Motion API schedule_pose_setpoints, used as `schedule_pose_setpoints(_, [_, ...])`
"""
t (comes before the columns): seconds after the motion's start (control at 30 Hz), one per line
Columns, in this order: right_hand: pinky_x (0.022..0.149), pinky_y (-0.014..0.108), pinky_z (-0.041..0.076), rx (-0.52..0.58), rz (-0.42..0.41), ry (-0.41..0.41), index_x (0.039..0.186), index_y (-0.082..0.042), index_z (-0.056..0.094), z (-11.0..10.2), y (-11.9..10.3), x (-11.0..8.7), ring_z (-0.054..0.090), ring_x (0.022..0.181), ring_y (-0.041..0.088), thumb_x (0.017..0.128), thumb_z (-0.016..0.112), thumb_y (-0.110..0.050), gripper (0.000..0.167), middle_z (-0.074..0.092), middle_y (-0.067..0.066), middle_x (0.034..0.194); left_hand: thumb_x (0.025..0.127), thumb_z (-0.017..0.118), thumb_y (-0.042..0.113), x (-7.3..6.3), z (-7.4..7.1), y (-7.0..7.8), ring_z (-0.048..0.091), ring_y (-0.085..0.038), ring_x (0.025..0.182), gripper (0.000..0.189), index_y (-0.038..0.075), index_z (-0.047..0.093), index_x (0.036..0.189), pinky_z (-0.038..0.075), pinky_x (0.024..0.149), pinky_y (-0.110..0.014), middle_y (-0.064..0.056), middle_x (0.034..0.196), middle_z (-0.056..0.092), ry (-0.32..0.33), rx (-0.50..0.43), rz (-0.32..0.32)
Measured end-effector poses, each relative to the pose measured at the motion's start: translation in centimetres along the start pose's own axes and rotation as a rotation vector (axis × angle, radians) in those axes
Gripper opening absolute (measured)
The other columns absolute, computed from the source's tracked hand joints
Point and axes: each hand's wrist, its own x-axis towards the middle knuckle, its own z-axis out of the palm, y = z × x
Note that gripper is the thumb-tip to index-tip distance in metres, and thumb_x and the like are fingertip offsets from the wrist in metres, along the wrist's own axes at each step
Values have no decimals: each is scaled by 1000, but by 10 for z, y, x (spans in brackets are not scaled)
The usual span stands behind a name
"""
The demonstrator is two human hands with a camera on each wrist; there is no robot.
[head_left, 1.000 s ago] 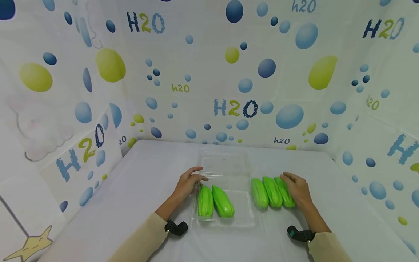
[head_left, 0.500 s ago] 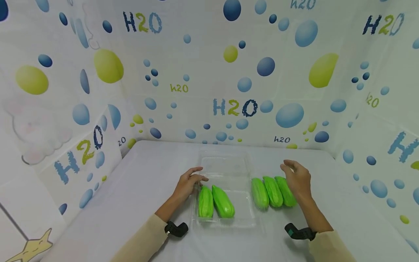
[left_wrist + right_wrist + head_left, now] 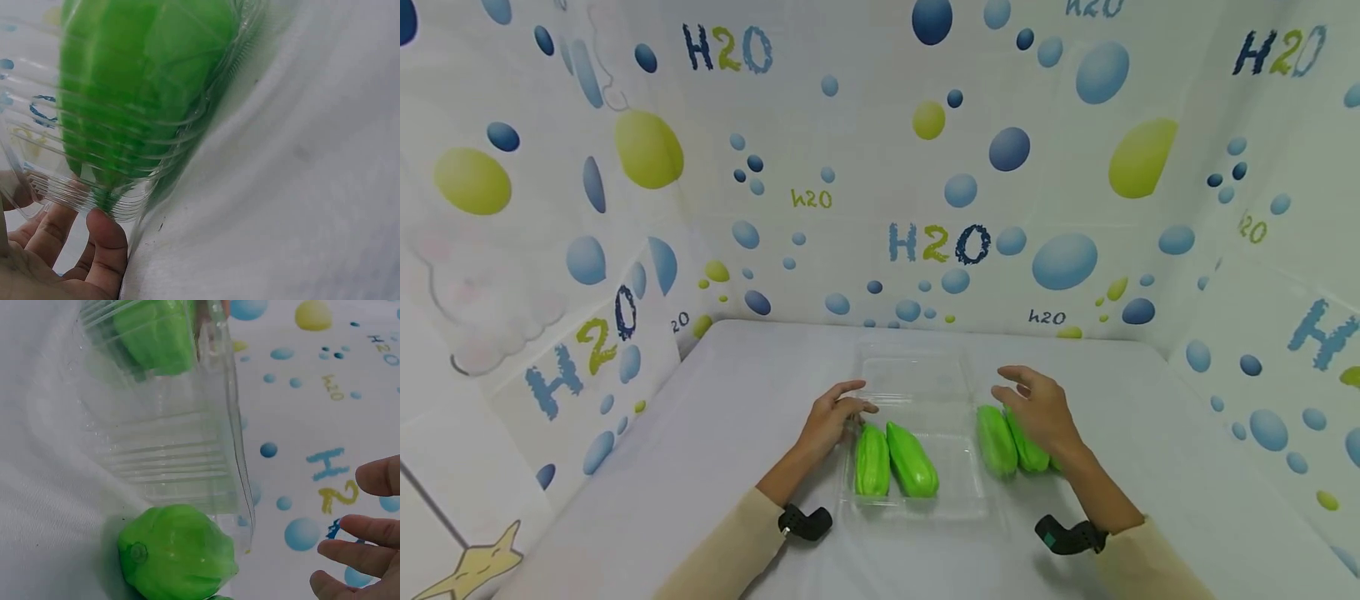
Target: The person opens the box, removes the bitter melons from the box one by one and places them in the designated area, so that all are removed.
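A clear plastic clamshell container (image 3: 951, 508) lies unfolded on the white table. Two bright green ridged gourds (image 3: 872, 467) lie side by side in its near half, the right one (image 3: 912, 462) slanted. My left hand (image 3: 827, 425) rests at the container's back left corner; in the left wrist view its fingertips (image 3: 106, 234) are against the ribbed plastic. Three more gourds (image 3: 997, 442) lie in a row just right of the container. My right hand (image 3: 1037, 408) hovers over that row with fingers spread and nothing in them, partly covering the middle and right gourds.
The container's lid half (image 3: 913, 375) extends toward the back of the table. White cloth covers the table (image 3: 730, 383), and a printed sheet (image 3: 865, 125) with dots and lettering surrounds it on the back and sides. Each wrist wears a black device (image 3: 1067, 535).
My right hand has lifted off the rightmost gourd and moved left over the row. My left hand, the container and the gourds have stayed put.
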Motion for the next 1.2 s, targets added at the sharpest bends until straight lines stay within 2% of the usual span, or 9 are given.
schedule_pose_setpoints(0.17, [108, 54, 43, 1, -38, -47, 137, -3, 59, 5, -8, 0, 50, 134, 43, 100, 61, -27, 44, 58, 17, 142, 103, 53, 17, 0, 0, 1, 58, -18, 81, 40, 13, 55, 143, 33, 50, -23, -10, 109, 76, -1, 1, -3])
schedule_pose_setpoints(0.4, [97, 50, 50, -1, -40, -137, 131, -3, 64, 9, -15, 3, 61, 118, 33, 100, 63, -25, 38, 70, 13, 122, 103, 52, 17, 0, 0, 0, 58, -19, 82, 41, 11, 54, 144, 33, 50, -23, -11, 109, 76, -2, 0, 3])
schedule_pose_setpoints(0.57, [97, 47, 50, 22, -10, -238, 132, -3, 62, 14, -17, 5, 61, 117, 30, 99, 64, -27, 42, 68, 12, 125, 103, 52, 17, 0, 0, 1, 58, -18, 82, 42, 10, 53, 145, 33, 51, -23, -10, 108, 76, 4, 9, 1])
schedule_pose_setpoints(0.93, [87, 44, 55, -95, 4, -365, 131, -4, 63, 42, -28, 9, 63, 111, 28, 93, 72, -27, 45, 66, 14, 122, 103, 51, 14, 1, 0, -2, 59, -18, 81, 43, 6, 52, 145, 36, 53, -23, -12, 108, 76, -2, -5, 14])
schedule_pose_setpoints(1.2, [84, 44, 54, -173, 15, -447, 131, 0, 62, 68, -36, 10, 65, 102, 25, 92, 75, -27, 49, 68, 10, 115, 104, 51, 15, 2, -1, -2, 59, -21, 84, 42, 8, 53, 145, 38, 55, -24, -10, 108, 76, -1, -8, 10])
